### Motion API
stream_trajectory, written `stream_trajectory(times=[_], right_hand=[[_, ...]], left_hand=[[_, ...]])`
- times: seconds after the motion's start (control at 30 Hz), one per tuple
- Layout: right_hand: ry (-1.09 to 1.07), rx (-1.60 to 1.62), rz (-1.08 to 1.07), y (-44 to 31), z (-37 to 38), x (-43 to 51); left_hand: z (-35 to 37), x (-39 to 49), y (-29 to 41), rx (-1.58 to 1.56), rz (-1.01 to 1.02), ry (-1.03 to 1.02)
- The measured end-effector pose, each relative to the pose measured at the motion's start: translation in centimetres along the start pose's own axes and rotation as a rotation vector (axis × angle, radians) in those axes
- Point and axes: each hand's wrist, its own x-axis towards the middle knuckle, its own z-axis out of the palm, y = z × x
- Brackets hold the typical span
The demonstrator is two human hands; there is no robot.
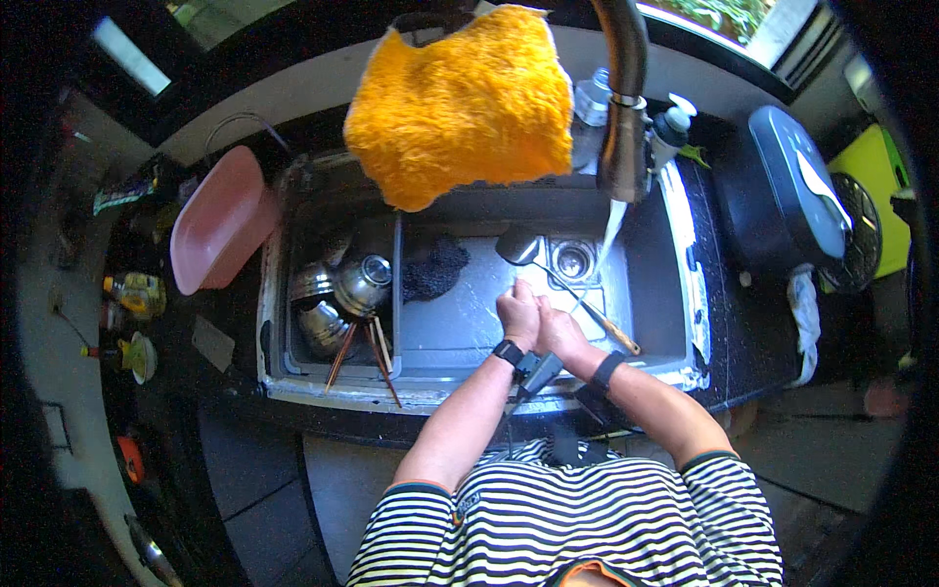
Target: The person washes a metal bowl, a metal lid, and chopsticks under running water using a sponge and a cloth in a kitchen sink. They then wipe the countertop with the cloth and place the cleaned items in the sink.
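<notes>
Over the sink basin (455, 330), my left hand (519, 314) and my right hand (562, 330) are pressed together, partly hiding each other. Whether something small lies between them I cannot tell. Just beyond them is a metal turner or ladle (519, 248) with a wooden-ended handle that slants down to the right past my right hand. Water (610, 233) runs from the faucet (622, 161) toward the basin, near the drain strainer (574, 260). Left of my hands lies a dark mesh-like mat or pad (436, 268).
Metal bowls (362, 285) and chopsticks (341, 356) fill the sink's left part, behind a divider. An orange fluffy cloth (462, 106) hangs above the far rim. A pink basin (220, 220) stands left. Right are a pump bottle (671, 128) and a dark lidded appliance (777, 191).
</notes>
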Motion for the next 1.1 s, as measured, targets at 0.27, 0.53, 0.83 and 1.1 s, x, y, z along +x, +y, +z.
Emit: stream_trajectory(times=[0.27, 0.53, 0.83, 1.1], right_hand=[[0.051, -0.15, -0.169, -0.2, -1.2, 0.1], [0.151, -0.214, -0.131, -1.2, -3.2, -1.3], [-0.041, 0.02, -0.006, 0.8, -10.5, -10.1], [0.03, 0.32, 0.129, 2.3, -12.6, -16.6]], left_hand=[[0.4, -0.2, 0.5, -0.43, -0.316, 0.169], [-0.7, -0.1, 2.9, -0.276, -0.32, -0.312], [-0.4, 8.9, 12.6, 0.079, -0.052, -0.64], [1.9, 14.7, 12.4, 0.106, 0.405, -0.602]])
